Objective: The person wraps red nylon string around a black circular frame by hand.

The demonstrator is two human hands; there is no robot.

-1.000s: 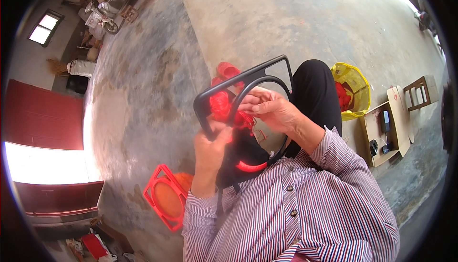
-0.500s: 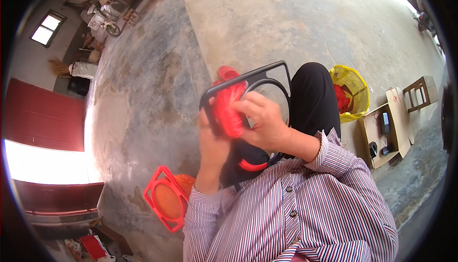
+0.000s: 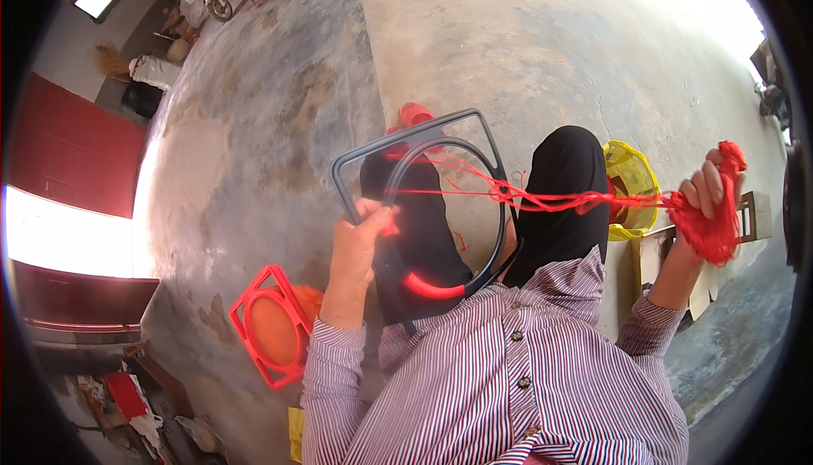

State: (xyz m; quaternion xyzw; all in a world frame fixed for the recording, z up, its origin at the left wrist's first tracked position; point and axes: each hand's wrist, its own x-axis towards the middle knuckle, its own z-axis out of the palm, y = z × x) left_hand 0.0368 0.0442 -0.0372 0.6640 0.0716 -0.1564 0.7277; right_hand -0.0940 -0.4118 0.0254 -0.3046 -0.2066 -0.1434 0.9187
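Over my lap stands a dark rectangular frame [image 3: 415, 128] with a round hoop [image 3: 500, 240] inside it; part of the hoop's lower rim is red. My left hand [image 3: 360, 236] is closed on the frame's left side, a bit of red showing by the thumb. Out to the right, my raised right hand [image 3: 707, 190] grips a bunched red net [image 3: 711, 228]. From that bunch, thin red strands [image 3: 559, 202] stretch taut and leftward across the hoop to the left part of the frame. Blur hides how they are fixed there.
A red plastic frame with a round opening [image 3: 292, 321] and orange netting [image 3: 309, 300] lie on the floor at my left. Beyond my right knee stands a yellow basket [image 3: 652, 190] holding red material. A cardboard box [image 3: 644, 270] and small wooden stool [image 3: 756, 215] are at the right.
My right hand has swung far to the right with the red net, drawing strands out across the hoop. Before, both hands were together at the frame with the net bunched between them.
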